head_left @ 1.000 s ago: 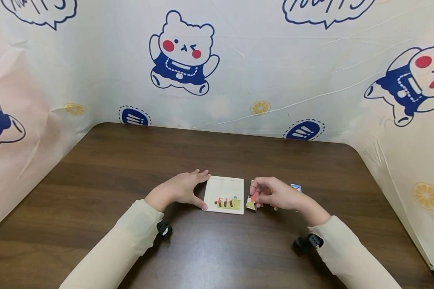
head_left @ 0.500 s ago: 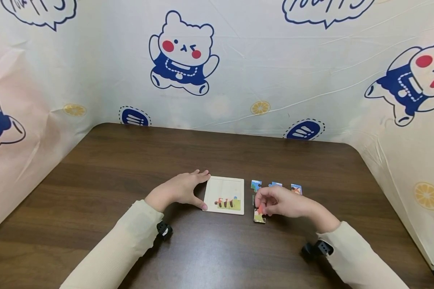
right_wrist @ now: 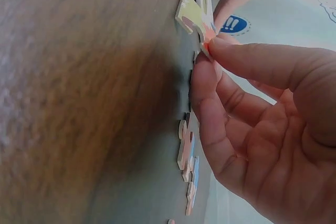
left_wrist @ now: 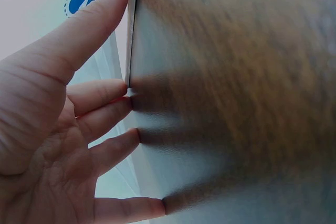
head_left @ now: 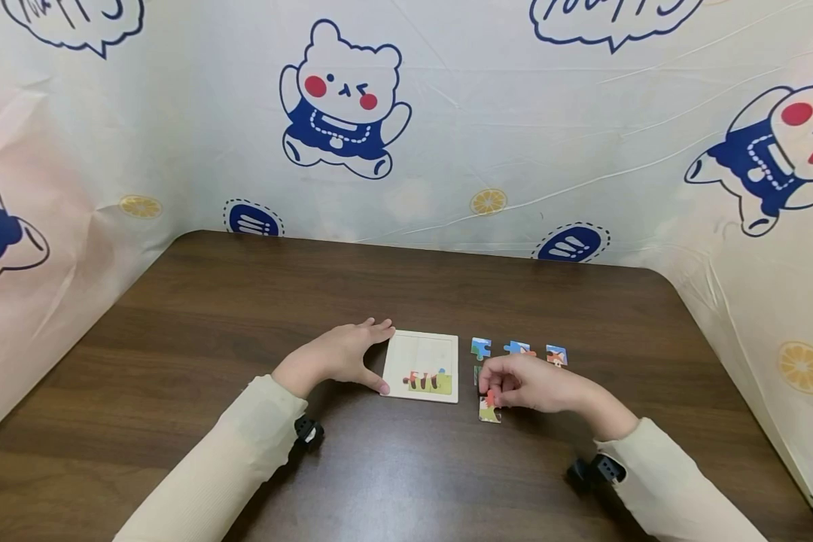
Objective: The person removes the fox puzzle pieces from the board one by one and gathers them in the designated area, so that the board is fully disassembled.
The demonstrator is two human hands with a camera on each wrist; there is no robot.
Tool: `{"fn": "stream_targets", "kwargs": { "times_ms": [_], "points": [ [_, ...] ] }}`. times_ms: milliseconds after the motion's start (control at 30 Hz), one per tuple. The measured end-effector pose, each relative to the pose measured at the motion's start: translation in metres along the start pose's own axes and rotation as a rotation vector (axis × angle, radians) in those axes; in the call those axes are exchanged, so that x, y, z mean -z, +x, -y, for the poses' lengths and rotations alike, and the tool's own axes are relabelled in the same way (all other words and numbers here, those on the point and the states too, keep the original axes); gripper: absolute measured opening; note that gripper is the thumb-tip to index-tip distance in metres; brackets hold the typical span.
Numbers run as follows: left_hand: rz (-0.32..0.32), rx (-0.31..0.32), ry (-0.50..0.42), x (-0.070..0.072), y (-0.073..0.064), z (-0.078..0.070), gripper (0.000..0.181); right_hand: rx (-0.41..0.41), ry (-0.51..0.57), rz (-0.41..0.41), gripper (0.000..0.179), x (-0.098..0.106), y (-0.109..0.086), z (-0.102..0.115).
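Note:
In the head view, a square pale puzzle board (head_left: 420, 348) lies mid-table, with a green, red and black picture section (head_left: 433, 382) along its near side. My left hand (head_left: 337, 354) spans the board's left edge, fingers spread and fairly straight. In the left wrist view the thumb (left_wrist: 97, 24) touches one end of that edge and the index fingertip the other. Right of the board, my right hand (head_left: 538, 385) pinches a yellow-green and red jigsaw piece (right_wrist: 191, 11) between thumb and index finger. The piece is tilted in the right wrist view, its upper part covered by the fingertips.
Beyond the right hand lie loose jigsaw pieces: a blue-green one (head_left: 480, 347), a blue one (head_left: 517, 347) and one with an orange animal (head_left: 556, 355). Others are partly hidden under that hand. A printed cloth (head_left: 433, 150) hangs along the table's (head_left: 352, 467) back and sides.
My right hand has moved nearer and slightly right with the pinched piece, uncovering the loose pieces behind it. The left hand and board have stayed put.

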State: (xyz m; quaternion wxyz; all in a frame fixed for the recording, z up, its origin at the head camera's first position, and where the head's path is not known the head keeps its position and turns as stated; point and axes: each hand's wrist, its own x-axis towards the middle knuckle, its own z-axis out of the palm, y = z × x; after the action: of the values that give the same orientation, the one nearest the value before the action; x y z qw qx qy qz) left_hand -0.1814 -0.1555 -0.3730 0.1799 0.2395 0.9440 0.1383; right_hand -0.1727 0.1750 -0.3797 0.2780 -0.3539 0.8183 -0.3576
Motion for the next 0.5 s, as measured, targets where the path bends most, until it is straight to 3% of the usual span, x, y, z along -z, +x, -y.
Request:
{"fn": "stream_targets", "kwargs": {
  "times_ms": [300, 500],
  "points": [
    [0.000, 0.000, 0.000, 0.000, -0.001, -0.001, 0.098, 0.001, -0.086, -0.069, 0.012, 0.004, 0.003, 0.002],
    [-0.005, 0.000, -0.001, 0.000, 0.000, -0.001, 0.098, 0.011, -0.132, -0.092, 0.010, 0.003, 0.016, 0.010]
  ]
}}
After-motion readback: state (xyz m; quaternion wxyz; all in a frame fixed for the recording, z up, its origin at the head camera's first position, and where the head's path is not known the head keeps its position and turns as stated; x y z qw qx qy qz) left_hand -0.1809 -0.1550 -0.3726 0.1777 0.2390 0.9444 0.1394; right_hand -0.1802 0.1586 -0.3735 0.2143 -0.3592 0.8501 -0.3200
